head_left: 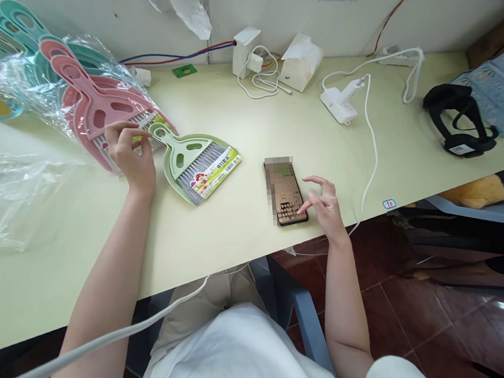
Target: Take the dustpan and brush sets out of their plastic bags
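Observation:
My left hand (pixel 131 154) rests at the left, its fingers bent and apart, one fingertip at the handle end of a light green dustpan (pixel 170 160). A matching small brush (pixel 191 150) with grey bristles and a printed card label (pixel 216 171) is nested in that dustpan, flat on the table. My right hand (pixel 327 207) has its fingers spread and holds nothing. One of its fingertips touches the keyboard on the screen of a smartphone (pixel 293 200), which lies on the table. Part of the phone is blurred out.
Pink dustpan sets (pixel 104 110) and teal ones (pixel 29 26) in clear plastic lie at the left. Loose plastic film (pixel 15 194) is nearby. A white power adapter (pixel 341 105), cables and a black headset strap (pixel 456 120) sit rightward. A white cable (pixel 115 335) crosses in front of me.

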A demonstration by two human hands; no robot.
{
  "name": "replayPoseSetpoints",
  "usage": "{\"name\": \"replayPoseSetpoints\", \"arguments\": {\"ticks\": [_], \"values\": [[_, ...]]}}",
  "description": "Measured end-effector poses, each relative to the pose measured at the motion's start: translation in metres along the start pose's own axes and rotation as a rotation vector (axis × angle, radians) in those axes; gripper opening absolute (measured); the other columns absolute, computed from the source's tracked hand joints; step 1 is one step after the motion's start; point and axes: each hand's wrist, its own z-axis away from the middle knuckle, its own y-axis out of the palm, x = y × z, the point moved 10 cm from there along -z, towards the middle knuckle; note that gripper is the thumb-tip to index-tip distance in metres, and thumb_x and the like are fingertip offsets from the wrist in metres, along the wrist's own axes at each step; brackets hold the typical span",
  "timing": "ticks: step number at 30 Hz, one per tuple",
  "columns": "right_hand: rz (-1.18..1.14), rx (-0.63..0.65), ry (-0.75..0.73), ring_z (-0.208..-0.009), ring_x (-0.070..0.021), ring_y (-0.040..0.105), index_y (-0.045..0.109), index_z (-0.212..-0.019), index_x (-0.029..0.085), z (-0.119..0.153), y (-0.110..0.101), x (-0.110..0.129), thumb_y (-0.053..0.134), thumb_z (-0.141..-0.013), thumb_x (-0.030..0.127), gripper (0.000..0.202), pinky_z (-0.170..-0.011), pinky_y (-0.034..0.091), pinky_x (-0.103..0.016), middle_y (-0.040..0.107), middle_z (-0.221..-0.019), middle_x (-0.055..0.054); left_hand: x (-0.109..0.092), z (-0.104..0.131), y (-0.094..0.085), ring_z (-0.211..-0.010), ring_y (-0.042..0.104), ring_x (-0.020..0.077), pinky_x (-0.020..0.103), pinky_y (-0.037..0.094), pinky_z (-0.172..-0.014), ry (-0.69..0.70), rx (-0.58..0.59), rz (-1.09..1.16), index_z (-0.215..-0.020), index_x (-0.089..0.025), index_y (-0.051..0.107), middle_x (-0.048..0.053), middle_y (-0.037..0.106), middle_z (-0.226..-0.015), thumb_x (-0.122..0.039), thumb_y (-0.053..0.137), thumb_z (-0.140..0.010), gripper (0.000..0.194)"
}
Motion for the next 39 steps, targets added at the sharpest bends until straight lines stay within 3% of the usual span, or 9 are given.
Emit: {"name": "replayPoseSetpoints", "arguments": {"ticks": [9,17,22,33,35,39], "values": [[0.072,0.042,-0.086,-0.134,-0.0262,0.037,0.076,-0.073,0.031,-0.002,0.007,0.013,0.042,-0.096,0.040,0.043,-0.118,0.023,-0.058,0.055,-0.131,0.002,0.002,0.001,0.000,-0.104,0.057,0.0155,0.024,0.055,-0.069,-0.058,0.010,-0.001,-0.083,-0.019,0.066,0.006,0.056,-0.105,-0.002,0.057,-0.080,0.020],[0.076,0.060,-0.112,-0.133,-0.0274,0.038,0.077,-0.076,0.032,-0.003,0.011,0.016,0.039,-0.097,0.044,0.046,-0.116,0.025,-0.057,0.057,-0.128,0.000,0.001,0.000,0.000,-0.104,0.056,0.0165,0.026,0.055,-0.071,-0.025,0.007,0.041,-0.083,-0.018,0.066,0.006,0.054,-0.103,0.004,0.053,-0.080,0.025],[0.132,0.121,-0.169,-0.136,-0.0272,0.035,0.077,-0.093,0.035,-0.002,0.019,0.021,0.032,-0.098,0.051,0.048,-0.117,0.023,-0.056,0.053,-0.134,0.001,0.000,0.000,-0.001,-0.102,0.057,0.0161,0.024,0.055,-0.066,0.006,-0.017,0.048,-0.083,-0.017,0.068,0.006,0.055,-0.100,0.007,0.052,-0.076,0.030],[0.235,0.219,-0.224,-0.141,-0.0303,0.028,0.074,-0.100,0.039,0.000,0.033,0.024,0.042,-0.092,0.059,0.039,-0.117,0.021,-0.055,0.046,-0.140,0.003,0.003,0.000,0.002,-0.104,0.056,0.0160,0.025,0.055,-0.071,-0.045,0.018,0.030,-0.084,-0.019,0.069,0.006,0.054,-0.103,0.004,0.051,-0.078,0.030],[0.210,0.160,-0.199,-0.139,-0.0293,0.032,0.075,-0.099,0.037,-0.001,0.026,0.022,0.039,-0.094,0.056,0.040,-0.117,0.024,-0.054,0.047,-0.137,0.001,0.005,0.000,0.002,-0.104,0.056,0.0157,0.025,0.055,-0.072,-0.060,0.018,0.038,-0.083,-0.019,0.069,0.005,0.053,-0.103,0.005,0.052,-0.077,0.030],[0.171,-0.120,-0.086,-0.130,-0.0275,0.040,0.076,-0.094,0.032,-0.002,-0.004,0.011,0.029,-0.099,0.048,0.050,-0.114,0.028,-0.056,0.051,-0.129,-0.004,0.004,0.000,0.002,-0.105,0.055,0.0152,0.024,0.055,-0.071,-0.047,0.014,0.015,-0.083,-0.019,0.069,0.005,0.054,-0.102,0.007,0.050,-0.075,0.034]]}}
